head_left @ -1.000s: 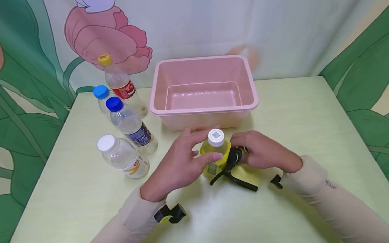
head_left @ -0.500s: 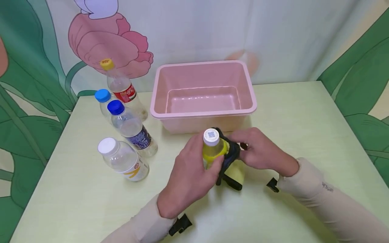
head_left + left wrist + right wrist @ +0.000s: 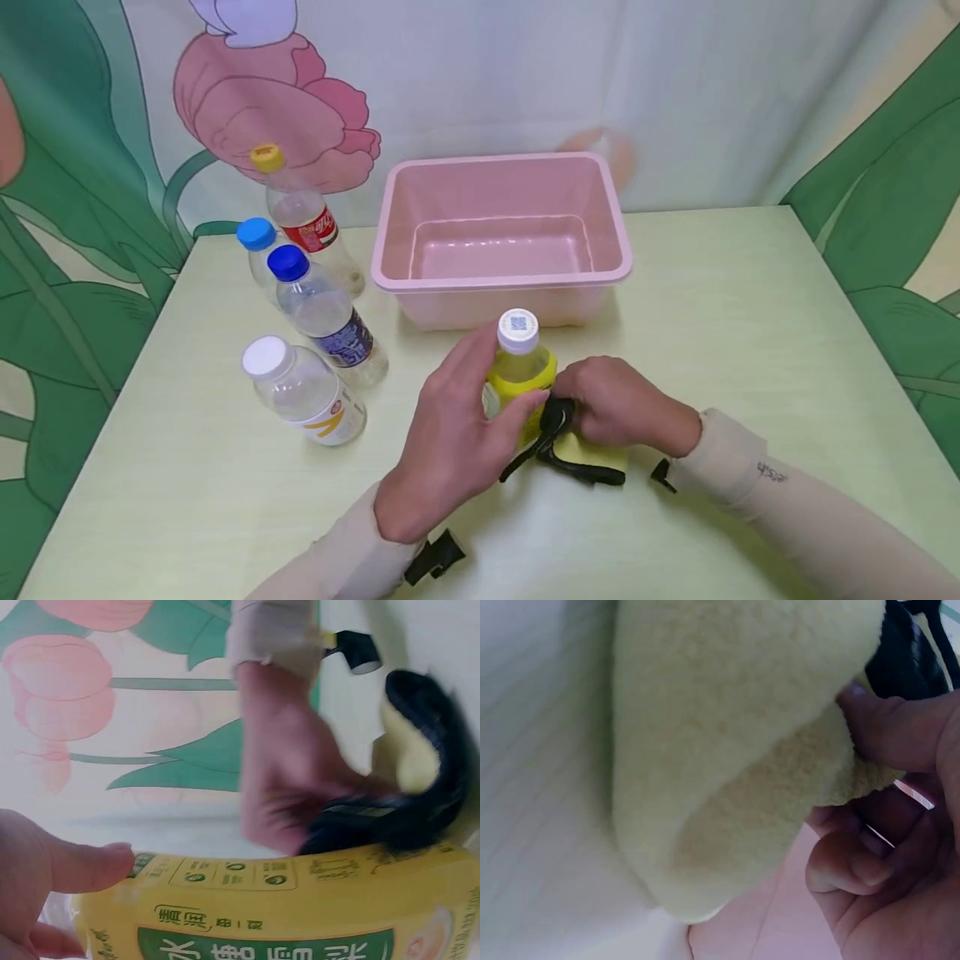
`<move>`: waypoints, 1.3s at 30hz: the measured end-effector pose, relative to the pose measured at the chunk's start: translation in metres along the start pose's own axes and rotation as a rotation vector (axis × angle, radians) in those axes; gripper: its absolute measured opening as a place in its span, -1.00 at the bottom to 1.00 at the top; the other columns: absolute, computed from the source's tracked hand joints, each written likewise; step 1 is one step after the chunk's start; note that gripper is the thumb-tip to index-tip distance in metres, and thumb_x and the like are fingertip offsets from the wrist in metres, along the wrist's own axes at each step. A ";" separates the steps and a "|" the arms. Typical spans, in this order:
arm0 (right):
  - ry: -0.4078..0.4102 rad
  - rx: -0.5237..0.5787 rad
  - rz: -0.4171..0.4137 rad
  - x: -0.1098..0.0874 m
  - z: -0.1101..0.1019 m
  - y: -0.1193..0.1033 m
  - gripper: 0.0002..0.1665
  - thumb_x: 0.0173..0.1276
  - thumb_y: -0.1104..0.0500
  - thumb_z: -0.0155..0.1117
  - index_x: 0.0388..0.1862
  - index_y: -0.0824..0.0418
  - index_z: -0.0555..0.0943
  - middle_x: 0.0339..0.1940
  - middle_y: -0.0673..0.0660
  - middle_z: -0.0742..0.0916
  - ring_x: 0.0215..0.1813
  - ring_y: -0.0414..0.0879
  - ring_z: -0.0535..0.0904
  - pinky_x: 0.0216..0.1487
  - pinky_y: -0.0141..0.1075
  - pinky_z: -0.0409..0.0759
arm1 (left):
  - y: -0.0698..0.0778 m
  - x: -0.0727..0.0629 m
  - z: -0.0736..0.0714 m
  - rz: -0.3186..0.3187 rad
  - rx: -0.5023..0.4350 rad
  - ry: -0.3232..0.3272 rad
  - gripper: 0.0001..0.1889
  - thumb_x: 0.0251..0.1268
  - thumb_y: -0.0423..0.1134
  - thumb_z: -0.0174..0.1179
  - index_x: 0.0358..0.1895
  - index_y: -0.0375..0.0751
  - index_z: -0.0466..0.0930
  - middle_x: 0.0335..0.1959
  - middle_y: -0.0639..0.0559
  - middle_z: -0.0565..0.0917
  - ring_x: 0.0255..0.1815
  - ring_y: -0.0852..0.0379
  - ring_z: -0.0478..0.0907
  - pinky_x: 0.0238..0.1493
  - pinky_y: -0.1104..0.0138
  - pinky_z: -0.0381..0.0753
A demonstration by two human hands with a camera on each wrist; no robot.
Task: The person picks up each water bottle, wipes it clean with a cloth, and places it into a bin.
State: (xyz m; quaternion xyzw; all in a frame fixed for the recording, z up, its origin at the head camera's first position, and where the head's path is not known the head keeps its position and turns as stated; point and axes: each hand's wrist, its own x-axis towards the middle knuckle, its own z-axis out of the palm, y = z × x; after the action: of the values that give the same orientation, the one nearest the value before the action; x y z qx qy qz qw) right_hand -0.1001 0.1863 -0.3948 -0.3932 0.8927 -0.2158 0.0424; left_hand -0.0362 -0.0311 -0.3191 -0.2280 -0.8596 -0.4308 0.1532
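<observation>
A bottle with a white cap and a yellow label [image 3: 522, 377] stands upright in front of the pink tub. My left hand [image 3: 453, 433] grips it from the left, thumb on the near side, fingers mostly hidden behind. My right hand [image 3: 622, 404] pinches a fuzzy pale-yellow cloth with black edging [image 3: 592, 452] against the bottle's right side. In the right wrist view the cloth [image 3: 735, 742] hangs folded from between thumb and fingers. The left wrist view has the label [image 3: 247, 907] up close, the cloth's dark edge [image 3: 442, 772] against it.
The pink tub [image 3: 498, 283] stands behind the hands, nothing inside it. At left are several clear bottles: one white-capped [image 3: 307, 392], one dark-blue-capped [image 3: 330, 317], one light-blue-capped [image 3: 257, 236] and one yellow-capped [image 3: 311, 221]. A printed curtain [image 3: 480, 75] hangs beyond the table.
The cloth rose along the bottle's right side half a second ago and is now lower again. My right hand has come down and nearer with it. My left hand keeps its grip on the bottle.
</observation>
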 end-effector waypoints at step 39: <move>-0.165 -0.226 -0.048 -0.008 -0.002 -0.021 -0.69 0.04 0.43 0.34 -0.53 -0.01 0.62 -0.57 -0.15 0.58 -0.42 -0.22 0.47 -0.51 -0.36 0.42 | 0.046 0.118 -0.080 -0.003 0.063 0.002 -0.47 0.38 -0.21 0.37 0.35 -0.26 0.49 0.19 -0.17 0.69 0.21 -0.06 0.72 0.16 0.05 0.78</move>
State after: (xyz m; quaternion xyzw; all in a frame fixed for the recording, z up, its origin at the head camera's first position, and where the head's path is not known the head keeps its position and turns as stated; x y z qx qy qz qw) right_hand -0.0814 0.1802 -0.3848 -0.4331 0.8952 -0.0818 0.0659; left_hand -0.1069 -0.0411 -0.1878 -0.2215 -0.8730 -0.4038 0.1605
